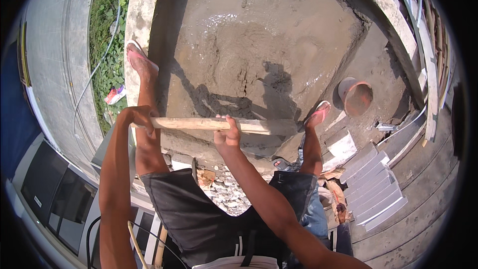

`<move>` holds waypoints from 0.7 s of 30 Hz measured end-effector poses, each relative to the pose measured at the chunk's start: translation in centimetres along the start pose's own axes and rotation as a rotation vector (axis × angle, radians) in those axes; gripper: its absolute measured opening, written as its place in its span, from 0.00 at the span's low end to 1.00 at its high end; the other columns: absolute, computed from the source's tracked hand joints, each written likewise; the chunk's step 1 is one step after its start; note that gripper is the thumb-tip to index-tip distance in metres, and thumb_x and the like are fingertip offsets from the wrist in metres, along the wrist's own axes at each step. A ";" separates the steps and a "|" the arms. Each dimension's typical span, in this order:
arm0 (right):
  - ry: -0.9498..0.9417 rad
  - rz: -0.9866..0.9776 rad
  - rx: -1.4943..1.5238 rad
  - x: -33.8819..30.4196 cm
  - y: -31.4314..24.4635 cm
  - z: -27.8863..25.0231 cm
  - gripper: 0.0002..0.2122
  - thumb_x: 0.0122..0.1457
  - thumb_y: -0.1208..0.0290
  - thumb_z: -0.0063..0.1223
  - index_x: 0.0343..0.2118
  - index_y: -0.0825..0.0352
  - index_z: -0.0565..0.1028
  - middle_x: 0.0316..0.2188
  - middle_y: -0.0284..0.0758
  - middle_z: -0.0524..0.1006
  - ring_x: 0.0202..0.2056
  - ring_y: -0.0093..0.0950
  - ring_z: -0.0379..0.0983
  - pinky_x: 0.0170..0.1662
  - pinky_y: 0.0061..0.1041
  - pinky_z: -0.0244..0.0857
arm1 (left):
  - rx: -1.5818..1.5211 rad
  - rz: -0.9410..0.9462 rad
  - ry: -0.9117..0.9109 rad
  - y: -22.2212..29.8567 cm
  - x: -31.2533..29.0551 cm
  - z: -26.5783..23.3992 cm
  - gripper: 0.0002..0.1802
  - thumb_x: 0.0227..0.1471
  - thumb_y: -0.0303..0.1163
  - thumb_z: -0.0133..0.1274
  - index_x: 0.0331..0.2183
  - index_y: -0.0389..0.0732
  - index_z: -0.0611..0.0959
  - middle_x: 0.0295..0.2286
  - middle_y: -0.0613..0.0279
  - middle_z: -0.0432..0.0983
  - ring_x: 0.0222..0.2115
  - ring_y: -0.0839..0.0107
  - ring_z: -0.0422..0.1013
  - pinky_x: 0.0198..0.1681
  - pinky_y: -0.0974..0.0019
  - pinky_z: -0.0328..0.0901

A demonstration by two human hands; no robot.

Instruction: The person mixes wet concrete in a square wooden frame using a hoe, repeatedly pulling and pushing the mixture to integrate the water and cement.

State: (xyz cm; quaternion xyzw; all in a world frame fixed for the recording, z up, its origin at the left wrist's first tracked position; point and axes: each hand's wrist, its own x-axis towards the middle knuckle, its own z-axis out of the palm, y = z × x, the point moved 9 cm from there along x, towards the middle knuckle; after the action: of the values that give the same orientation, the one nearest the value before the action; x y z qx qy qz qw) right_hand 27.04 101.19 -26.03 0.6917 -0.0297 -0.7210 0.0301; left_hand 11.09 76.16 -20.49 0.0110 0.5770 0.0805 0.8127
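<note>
With both hands I grip a long pale wooden pole [191,123], which lies nearly level across the front of a wet grey mortar bed [249,40]. My left hand [142,118] is closed around its left end, by my left shin. Farther along, near the middle, my right hand [228,132] wraps it with the fingers curled over the top. The pole's right end looks grey and mud-coated; I cannot tell whether a tool head is fixed there. My feet in pink flip-flops stand apart, the left on a concrete ledge [142,5], the right at the mortar's edge.
A reddish muddy bucket [356,97] stands right of the mortar. Grey ridged sheets [373,189] and wooden planks [430,69] lie at the right. A hose [110,45] runs past plants at the left. Another person's jeans leg [316,214] shows behind my right leg. A vehicle [55,194] stands lower left.
</note>
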 end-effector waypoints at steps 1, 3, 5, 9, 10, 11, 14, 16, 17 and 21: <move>-0.077 -0.001 -0.030 -0.4 -0.3 0.5 0.08 0.57 0.75 0.58 0.38 0.65 0.72 0.36 0.33 0.75 0.43 0.33 0.75 0.51 0.35 0.68 | -0.016 -0.037 0.036 -0.6 -0.1 0.0 0.35 0.22 0.40 0.70 0.40 0.37 0.85 0.33 0.53 0.82 0.35 0.61 0.77 0.39 0.63 0.70; -0.082 0.012 -0.040 -2.3 -0.5 1.6 0.08 0.56 0.75 0.59 0.38 0.65 0.72 0.35 0.33 0.75 0.42 0.33 0.75 0.50 0.35 0.68 | 0.097 -0.147 -0.025 -0.2 -1.6 0.3 0.36 0.24 0.40 0.69 0.41 0.37 0.85 0.34 0.54 0.82 0.35 0.61 0.77 0.39 0.63 0.70; -0.131 0.030 -0.033 -4.9 -0.6 3.5 0.09 0.56 0.75 0.59 0.39 0.65 0.72 0.36 0.35 0.75 0.42 0.35 0.75 0.50 0.38 0.69 | 0.252 -0.235 -0.172 -0.9 -4.7 1.1 0.33 0.28 0.40 0.68 0.42 0.37 0.84 0.34 0.56 0.81 0.34 0.63 0.77 0.38 0.62 0.70; -0.233 0.091 -0.033 -7.1 -6.9 1.4 0.10 0.57 0.73 0.58 0.39 0.67 0.69 0.36 0.37 0.72 0.40 0.38 0.74 0.53 0.45 0.68 | 0.096 0.047 -0.195 11.2 -8.3 9.6 0.34 0.38 0.35 0.65 0.51 0.37 0.77 0.28 0.59 0.79 0.32 0.68 0.76 0.35 0.65 0.70; -0.289 0.035 -0.091 -7.3 -8.6 1.4 0.06 0.58 0.70 0.56 0.33 0.63 0.70 0.28 0.32 0.70 0.35 0.34 0.72 0.56 0.49 0.64 | 0.039 0.140 -0.129 17.0 -11.5 11.8 0.36 0.42 0.34 0.64 0.54 0.37 0.73 0.26 0.60 0.78 0.30 0.69 0.76 0.33 0.65 0.69; -0.317 0.074 -0.051 -7.3 -7.9 1.5 0.06 0.58 0.70 0.55 0.32 0.63 0.70 0.27 0.32 0.70 0.33 0.33 0.71 0.55 0.49 0.65 | -0.104 0.269 -0.034 16.5 -12.8 14.0 0.35 0.49 0.35 0.61 0.56 0.39 0.67 0.24 0.57 0.77 0.27 0.67 0.76 0.31 0.62 0.70; -0.182 0.087 -0.039 -4.2 -7.1 -2.1 0.07 0.56 0.71 0.56 0.31 0.63 0.68 0.25 0.32 0.67 0.27 0.31 0.67 0.44 0.44 0.69 | -0.235 0.041 0.170 17.1 -10.8 19.7 0.27 0.51 0.36 0.59 0.47 0.36 0.66 0.25 0.45 0.78 0.27 0.55 0.79 0.32 0.57 0.71; -0.021 -0.006 -0.352 -0.1 -6.8 -4.3 0.07 0.56 0.71 0.55 0.31 0.63 0.67 0.24 0.33 0.66 0.24 0.31 0.66 0.32 0.38 0.68 | -0.359 0.151 0.305 15.0 -5.8 23.4 0.26 0.51 0.35 0.59 0.46 0.33 0.68 0.26 0.42 0.78 0.27 0.50 0.78 0.32 0.57 0.71; 0.005 -0.043 -0.443 2.1 -6.7 -4.9 0.07 0.57 0.73 0.54 0.34 0.64 0.67 0.24 0.34 0.66 0.20 0.30 0.64 0.23 0.36 0.64 | -0.433 0.155 0.383 14.0 -2.5 25.1 0.24 0.50 0.34 0.58 0.45 0.32 0.69 0.27 0.41 0.78 0.27 0.49 0.78 0.31 0.56 0.71; 0.142 -0.268 -1.045 9.3 -10.8 -2.9 0.09 0.58 0.74 0.53 0.39 0.66 0.67 0.23 0.35 0.68 0.19 0.29 0.66 0.20 0.36 0.65 | -0.845 0.201 0.394 17.8 9.0 27.7 0.21 0.46 0.30 0.55 0.42 0.29 0.74 0.25 0.41 0.77 0.25 0.52 0.78 0.28 0.54 0.71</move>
State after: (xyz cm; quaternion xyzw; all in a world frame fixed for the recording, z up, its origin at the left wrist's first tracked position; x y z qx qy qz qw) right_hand 29.56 111.15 -36.31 0.6292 0.4233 -0.5887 0.2797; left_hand 37.87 97.08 -17.67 -0.2801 0.6329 0.3868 0.6094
